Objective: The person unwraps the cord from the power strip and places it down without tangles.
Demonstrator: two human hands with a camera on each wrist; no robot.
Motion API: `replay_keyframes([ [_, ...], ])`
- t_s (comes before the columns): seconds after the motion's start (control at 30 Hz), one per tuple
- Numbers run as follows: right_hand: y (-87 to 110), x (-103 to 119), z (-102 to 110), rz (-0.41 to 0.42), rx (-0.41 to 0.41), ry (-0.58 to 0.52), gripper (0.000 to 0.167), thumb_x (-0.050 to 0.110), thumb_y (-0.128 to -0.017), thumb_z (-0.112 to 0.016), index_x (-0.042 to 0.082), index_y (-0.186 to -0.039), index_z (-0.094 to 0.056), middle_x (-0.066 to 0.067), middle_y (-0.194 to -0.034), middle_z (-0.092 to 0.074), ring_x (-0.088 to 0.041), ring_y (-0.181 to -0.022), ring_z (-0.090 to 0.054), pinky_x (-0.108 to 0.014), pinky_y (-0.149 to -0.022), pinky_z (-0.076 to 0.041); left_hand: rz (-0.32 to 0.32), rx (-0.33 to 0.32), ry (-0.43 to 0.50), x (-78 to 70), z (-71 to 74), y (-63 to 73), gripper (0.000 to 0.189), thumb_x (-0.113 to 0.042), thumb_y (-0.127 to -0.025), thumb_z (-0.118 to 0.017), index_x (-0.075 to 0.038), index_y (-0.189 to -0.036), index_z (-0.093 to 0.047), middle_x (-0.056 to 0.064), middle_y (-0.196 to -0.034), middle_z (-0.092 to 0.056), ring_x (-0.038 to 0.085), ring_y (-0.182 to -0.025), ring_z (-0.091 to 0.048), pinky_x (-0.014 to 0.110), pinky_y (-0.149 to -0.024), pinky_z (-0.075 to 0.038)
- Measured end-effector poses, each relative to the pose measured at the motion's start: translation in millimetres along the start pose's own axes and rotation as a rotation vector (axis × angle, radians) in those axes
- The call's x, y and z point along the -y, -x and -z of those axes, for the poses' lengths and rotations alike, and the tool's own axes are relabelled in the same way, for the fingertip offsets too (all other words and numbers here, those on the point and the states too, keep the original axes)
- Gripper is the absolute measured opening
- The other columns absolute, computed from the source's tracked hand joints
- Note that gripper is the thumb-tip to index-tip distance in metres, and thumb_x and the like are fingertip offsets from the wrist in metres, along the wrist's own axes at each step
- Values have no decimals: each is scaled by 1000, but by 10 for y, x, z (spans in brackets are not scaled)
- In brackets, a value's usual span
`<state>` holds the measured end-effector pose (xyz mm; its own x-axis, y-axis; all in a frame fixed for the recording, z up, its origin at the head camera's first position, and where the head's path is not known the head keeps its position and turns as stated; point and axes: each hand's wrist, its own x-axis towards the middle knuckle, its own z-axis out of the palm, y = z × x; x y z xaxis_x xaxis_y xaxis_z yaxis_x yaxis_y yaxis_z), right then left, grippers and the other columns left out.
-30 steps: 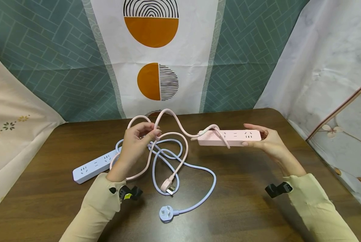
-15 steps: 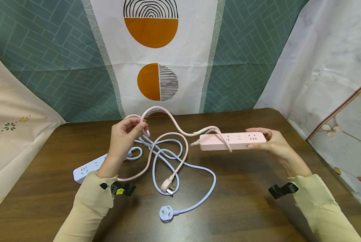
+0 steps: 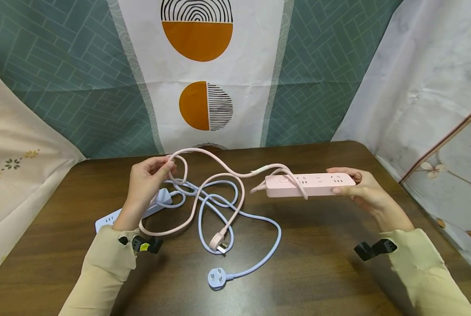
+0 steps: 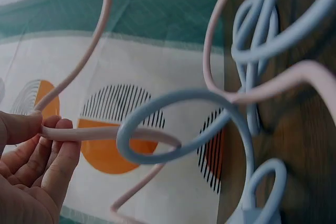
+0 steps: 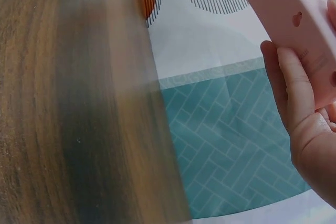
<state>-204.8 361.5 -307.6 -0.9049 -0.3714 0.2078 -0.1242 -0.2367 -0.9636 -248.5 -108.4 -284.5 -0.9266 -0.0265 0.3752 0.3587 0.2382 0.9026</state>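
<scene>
My left hand (image 3: 145, 186) pinches the pink power cord (image 3: 195, 150) between thumb and fingers, above the table's left half. In the left wrist view that cord (image 4: 94, 133) passes through a loop of blue cord (image 4: 184, 95). My right hand (image 3: 369, 195) grips the right end of a pink power strip (image 3: 326, 190), raised over the table with its sockets facing up. A stretch of its cord drapes across the strip's left part. The right wrist view shows the strip's underside (image 5: 278, 14). The pink plug (image 3: 217, 241) lies mid-table, prongs to the right.
On the left lies a blue power strip (image 3: 108, 220), partly hidden by my left forearm. Its cord (image 3: 280, 232) tangles under the pink one and ends in a blue plug (image 3: 217, 279) near the front. Patterned cloth (image 3: 101, 87) hangs behind the wooden table (image 3: 298, 272).
My left hand has moved left and slightly down with the pink cord, drawing its far loop lower. My right hand has shifted slightly right with the pink strip. Both plugs lie where they were.
</scene>
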Motion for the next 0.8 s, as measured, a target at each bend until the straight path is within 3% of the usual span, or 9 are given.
replay_keyframes([
  [0.2, -2, 16, 17, 10, 13, -37, 43, -21, -76, -53, 5, -108, -65, -5, -100, -65, -11, -85, -62, -23, -67, -51, 15, -17, -75, 35, 113, -13, 29, -11, -86, -61, 13, -102, -61, -18, -70, -61, -1, -67, -62, 15, -62, -49],
  [0.43, 15, -11, 31, -20, -45, 77, 47, -21, -74, -56, 9, -109, -65, -3, -98, -66, -10, -84, -61, -22, -67, -50, 52, -53, -95, -2, 184, -29, 31, -12, -87, -61, 12, -105, -61, -19, -69, -61, -3, -66, -61, 14, -62, -49],
  [0.63, 41, -9, 32, -73, -97, 327, 52, -14, -74, -63, 14, -117, -62, 0, -96, -65, -8, -84, -59, -21, -66, -47, 49, -127, -39, -17, 256, -68, 31, -7, -85, -63, 16, -105, -59, -18, -68, -62, -4, -65, -61, 13, -61, -48],
  [0.8, 28, 28, -18, -131, -130, 630, 48, -1, -72, -72, 2, -118, -58, 4, -90, -64, -7, -78, -57, -24, -62, -46, 78, -190, 40, -18, 306, -76, 27, -2, -82, -64, 16, -102, -60, -13, -66, -64, -1, -63, -62, 14, -59, -48],
])
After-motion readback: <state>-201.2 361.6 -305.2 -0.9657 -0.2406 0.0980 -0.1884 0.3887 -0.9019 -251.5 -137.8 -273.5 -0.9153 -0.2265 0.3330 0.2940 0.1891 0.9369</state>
